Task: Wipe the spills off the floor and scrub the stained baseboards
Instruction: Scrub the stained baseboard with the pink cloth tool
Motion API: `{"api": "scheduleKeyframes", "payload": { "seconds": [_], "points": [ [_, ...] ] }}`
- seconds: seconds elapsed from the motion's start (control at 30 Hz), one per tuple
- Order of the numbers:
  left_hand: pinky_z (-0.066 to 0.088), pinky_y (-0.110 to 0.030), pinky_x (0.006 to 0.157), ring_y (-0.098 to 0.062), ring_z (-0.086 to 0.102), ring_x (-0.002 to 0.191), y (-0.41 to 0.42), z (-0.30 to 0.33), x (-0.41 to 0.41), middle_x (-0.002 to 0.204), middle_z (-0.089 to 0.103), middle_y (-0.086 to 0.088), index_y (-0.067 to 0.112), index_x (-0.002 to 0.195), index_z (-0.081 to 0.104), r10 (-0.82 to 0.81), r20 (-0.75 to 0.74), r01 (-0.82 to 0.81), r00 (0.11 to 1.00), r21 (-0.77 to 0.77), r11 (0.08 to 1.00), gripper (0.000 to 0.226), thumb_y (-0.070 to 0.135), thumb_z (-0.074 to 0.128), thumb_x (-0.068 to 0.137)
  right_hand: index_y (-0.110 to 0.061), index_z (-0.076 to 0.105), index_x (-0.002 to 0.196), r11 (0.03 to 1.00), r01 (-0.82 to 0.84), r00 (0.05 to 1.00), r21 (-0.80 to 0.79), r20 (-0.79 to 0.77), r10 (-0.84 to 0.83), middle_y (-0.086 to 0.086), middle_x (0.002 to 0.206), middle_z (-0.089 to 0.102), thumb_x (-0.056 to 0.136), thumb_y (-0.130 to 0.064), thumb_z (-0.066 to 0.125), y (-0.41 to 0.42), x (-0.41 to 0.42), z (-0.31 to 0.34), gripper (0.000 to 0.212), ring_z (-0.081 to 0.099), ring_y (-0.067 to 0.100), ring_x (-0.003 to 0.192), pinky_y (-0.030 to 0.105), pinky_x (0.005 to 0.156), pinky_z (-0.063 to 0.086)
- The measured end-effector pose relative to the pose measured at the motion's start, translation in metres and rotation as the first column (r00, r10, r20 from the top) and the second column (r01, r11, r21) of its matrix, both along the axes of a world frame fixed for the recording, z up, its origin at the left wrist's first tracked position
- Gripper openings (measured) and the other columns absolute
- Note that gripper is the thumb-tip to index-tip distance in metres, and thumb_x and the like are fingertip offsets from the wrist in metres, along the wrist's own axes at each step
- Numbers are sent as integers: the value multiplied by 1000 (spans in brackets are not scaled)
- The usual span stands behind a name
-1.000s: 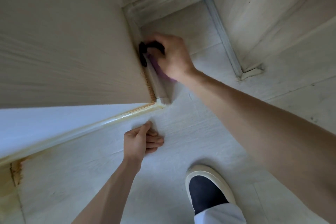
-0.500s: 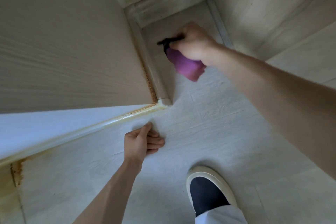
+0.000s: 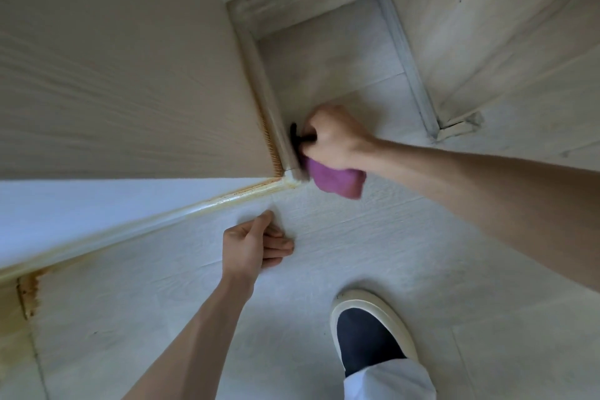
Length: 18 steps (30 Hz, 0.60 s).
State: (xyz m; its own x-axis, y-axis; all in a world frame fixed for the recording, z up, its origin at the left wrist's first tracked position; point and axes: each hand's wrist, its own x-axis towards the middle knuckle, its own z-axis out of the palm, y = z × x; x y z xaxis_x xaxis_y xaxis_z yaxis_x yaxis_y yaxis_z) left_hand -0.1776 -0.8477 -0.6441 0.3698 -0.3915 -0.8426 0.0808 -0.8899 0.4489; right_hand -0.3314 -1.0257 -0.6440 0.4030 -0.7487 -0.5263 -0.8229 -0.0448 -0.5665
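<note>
Your right hand (image 3: 334, 136) is gripping a purple bottle (image 3: 337, 180) with a black nozzle (image 3: 297, 136), fingers curled round its neck. The nozzle is touching or just beside the baseboard (image 3: 276, 127) near the outer corner, where orange stains are running along its top edge. Your left hand (image 3: 251, 247) is resting on the floor (image 3: 373, 253) beside the other stained baseboard (image 3: 162, 217), fingers loosely curled and holding nothing. Your shoe (image 3: 370, 331) is standing on the floor nearby.

Right hand (image 3: 334, 136) with purple bottle (image 3: 337, 180) moved back to baseboard (image 3: 279, 136) corner
</note>
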Motion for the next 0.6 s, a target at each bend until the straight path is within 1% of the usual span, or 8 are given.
{"api": "scheduleKeyframes", "payload": {
  "seconds": [0.07, 0.17, 0.23, 0.3, 0.37, 0.5, 0.53, 0.6],
  "points": [
    [60, -36, 69, -33, 77, 72, 0, 0, 0, 76, 76, -21, -2, 85, 71, -3, 2, 3, 1000, -5, 1000, 40, 33, 62, 100, -9, 75, 100, 999, 12, 1000, 37, -3, -12, 11, 99, 75, 85, -22, 71, -4, 1, -2, 20, 72, 28, 95, 30, 77, 57],
    [60, -38, 71, -32, 78, 73, 1, -1, 1, 77, 76, -20, -2, 86, 71, -6, 5, 6, 1000, -12, 1000, 38, 33, 64, 100, -11, 73, 112, 990, 138, 990, -32, -8, -138, 11, 111, 74, 89, -26, 71, -30, 18, -2, 27, 69, 28, 105, 26, 83, 54],
    [60, -37, 69, -32, 78, 73, 1, 0, 2, 78, 76, -20, -3, 86, 71, -3, -5, 2, 1000, -16, 1000, 39, 33, 64, 99, -11, 74, 105, 987, 132, 991, -88, 41, -129, 11, 104, 75, 89, -23, 69, -17, 13, -8, 21, 70, 29, 99, 28, 77, 53],
    [59, -34, 66, -32, 78, 73, 1, 0, 1, 77, 76, -21, -4, 87, 72, 0, -6, -1, 1000, -12, 1000, 40, 34, 64, 99, -7, 75, 92, 994, 82, 992, -68, 102, -75, 10, 90, 75, 87, -16, 69, 18, -4, -14, 11, 70, 28, 86, 32, 69, 50],
    [59, -32, 64, -32, 77, 72, 2, -1, 0, 77, 76, -21, -5, 89, 71, 3, -2, -3, 1000, -19, 1000, 41, 34, 64, 99, -9, 76, 85, 997, 70, 983, -25, 170, -64, 6, 81, 75, 87, -14, 71, 40, -19, -18, 8, 69, 22, 77, 33, 66, 49],
    [59, -33, 66, -33, 78, 74, 3, -1, -1, 78, 76, -21, -4, 90, 71, -3, 4, 3, 1000, -38, 999, 39, 33, 62, 99, -9, 75, 84, 996, 90, 972, -26, 220, -82, 5, 82, 75, 90, -17, 71, 32, -19, -25, 10, 67, 19, 76, 32, 67, 47],
    [59, -34, 67, -34, 78, 75, 3, 0, 0, 78, 76, -21, -3, 89, 71, -1, 4, 2, 1000, -37, 999, 39, 33, 62, 99, -11, 73, 81, 996, 87, 970, -7, 227, -83, 3, 80, 73, 91, -17, 71, 34, -19, -27, 12, 65, 17, 74, 31, 65, 45],
    [59, -36, 68, -34, 78, 75, 4, 1, -1, 78, 76, -21, -4, 89, 71, -6, 4, 6, 1000, -40, 999, 39, 33, 63, 99, -21, 65, 73, 996, 72, 959, 53, 272, -84, -3, 72, 67, 93, -16, 71, 37, -24, -25, 21, 59, 10, 66, 28, 64, 40]
  ]
}}
